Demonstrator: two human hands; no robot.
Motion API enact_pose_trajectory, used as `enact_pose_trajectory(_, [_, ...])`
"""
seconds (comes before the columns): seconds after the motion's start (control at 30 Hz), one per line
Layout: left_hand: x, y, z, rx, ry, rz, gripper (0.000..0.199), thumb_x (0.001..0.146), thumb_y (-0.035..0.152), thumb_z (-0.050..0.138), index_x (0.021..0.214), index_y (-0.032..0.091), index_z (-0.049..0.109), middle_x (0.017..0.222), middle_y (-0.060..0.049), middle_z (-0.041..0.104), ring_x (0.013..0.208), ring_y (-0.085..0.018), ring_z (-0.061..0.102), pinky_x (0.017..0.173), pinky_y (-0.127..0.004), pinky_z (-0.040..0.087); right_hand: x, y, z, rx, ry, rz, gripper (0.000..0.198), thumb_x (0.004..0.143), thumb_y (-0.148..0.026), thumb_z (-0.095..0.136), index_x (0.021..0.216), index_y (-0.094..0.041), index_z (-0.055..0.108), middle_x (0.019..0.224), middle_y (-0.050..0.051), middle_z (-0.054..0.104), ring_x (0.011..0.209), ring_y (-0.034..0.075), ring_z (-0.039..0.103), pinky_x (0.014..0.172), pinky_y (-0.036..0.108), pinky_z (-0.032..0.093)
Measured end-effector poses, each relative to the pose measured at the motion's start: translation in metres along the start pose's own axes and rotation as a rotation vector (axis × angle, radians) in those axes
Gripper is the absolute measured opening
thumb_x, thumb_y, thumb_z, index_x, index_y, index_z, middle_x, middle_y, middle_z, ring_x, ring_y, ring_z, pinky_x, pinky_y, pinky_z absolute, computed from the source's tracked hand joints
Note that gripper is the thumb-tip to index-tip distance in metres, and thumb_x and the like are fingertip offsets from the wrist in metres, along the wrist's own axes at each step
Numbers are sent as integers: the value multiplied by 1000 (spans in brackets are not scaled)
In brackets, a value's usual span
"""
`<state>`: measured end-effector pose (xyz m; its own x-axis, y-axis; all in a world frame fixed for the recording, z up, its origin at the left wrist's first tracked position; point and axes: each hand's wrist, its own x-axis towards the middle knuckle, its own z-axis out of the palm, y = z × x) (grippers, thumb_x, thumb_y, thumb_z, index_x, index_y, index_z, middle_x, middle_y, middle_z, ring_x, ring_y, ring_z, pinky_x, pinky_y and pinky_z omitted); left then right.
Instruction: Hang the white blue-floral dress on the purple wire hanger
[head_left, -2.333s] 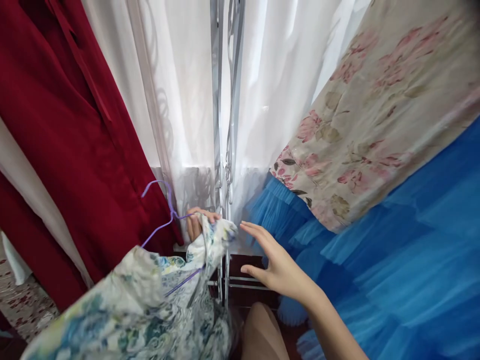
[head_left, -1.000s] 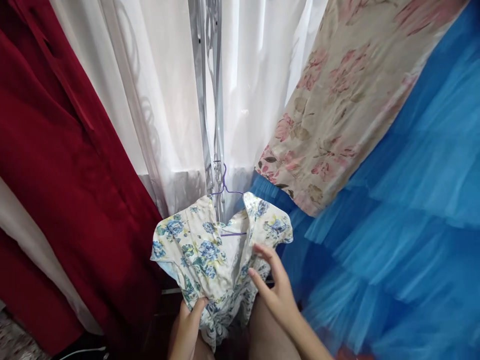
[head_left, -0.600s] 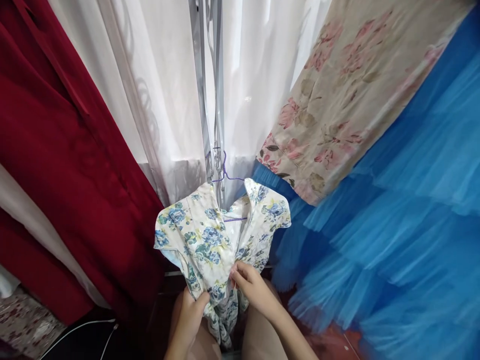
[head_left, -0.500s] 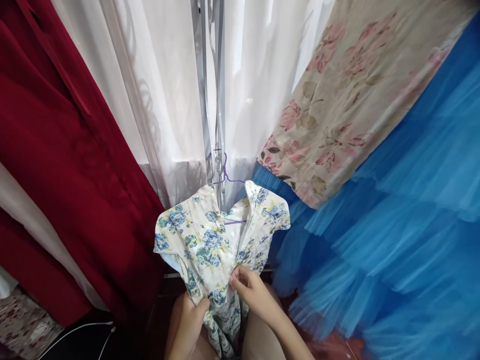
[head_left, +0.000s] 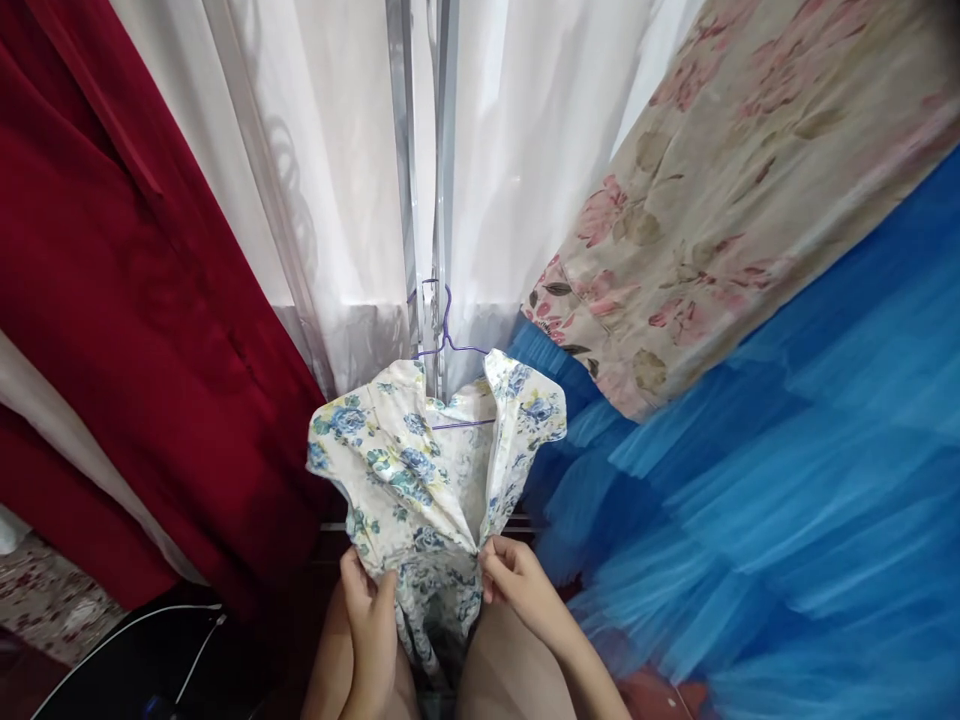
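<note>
A white dress (head_left: 405,450) with blue flowers and green leaves hangs from a thin purple hanger (head_left: 448,335), its front neckline open in a V. At the waist, on the left side, my left hand (head_left: 369,620) holds the fabric between thumb and fingers. My right hand (head_left: 517,580) pinches the dress at the bottom of the front opening, fingertips pressed together on the cloth. Below the hands the skirt falls in dark folds between my knees. Whether a fastener sits under my right fingertips is hidden.
Red cloth (head_left: 172,320) hangs at the left and white drapes (head_left: 337,170) behind. A grey metal stand (head_left: 442,150) rises in the middle. At the right hang a beige floral garment (head_left: 675,250) and blue tulle (head_left: 787,480). A black round object (head_left: 127,680) lies low left.
My left hand has shifted left and slightly up along the waist. My right hand has moved slightly right with the pinched cloth, and the bodice front is spread wider.
</note>
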<state>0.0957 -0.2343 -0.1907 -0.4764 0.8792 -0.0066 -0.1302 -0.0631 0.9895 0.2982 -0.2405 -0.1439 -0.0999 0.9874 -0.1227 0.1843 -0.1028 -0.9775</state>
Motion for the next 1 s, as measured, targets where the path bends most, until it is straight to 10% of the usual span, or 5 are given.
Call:
enact_pose_trajectory(0.1, [-17, -13, 4, 121, -8, 166, 50, 75, 26, 65, 122, 23, 49, 128, -12, 55, 117, -27, 56, 98, -40, 48, -2, 2, -4, 67, -44, 8, 23, 85, -30, 56, 65, -21, 50, 48, -4, 57, 46, 12, 49, 52, 24, 35])
enact_pose_trajectory(0.4, [-28, 8, 44, 336, -707, 257, 13, 89, 20, 53, 95, 23, 64, 90, -6, 69, 88, -23, 65, 82, -31, 49, -5, -1, 12, 180, -44, 43, 32, 79, -42, 73, 66, -17, 57, 47, -3, 59, 42, 10, 47, 46, 22, 31])
enact_pose_trajectory(1.0, [2, 2, 29, 376, -793, 445, 12, 85, 15, 52, 75, 20, 49, 72, -1, 56, 71, -15, 54, 68, -24, 41, -7, 7, 50, 765, 2, 200, 28, 79, -37, 69, 83, -9, 73, 37, -3, 54, 29, 6, 41, 36, 17, 25])
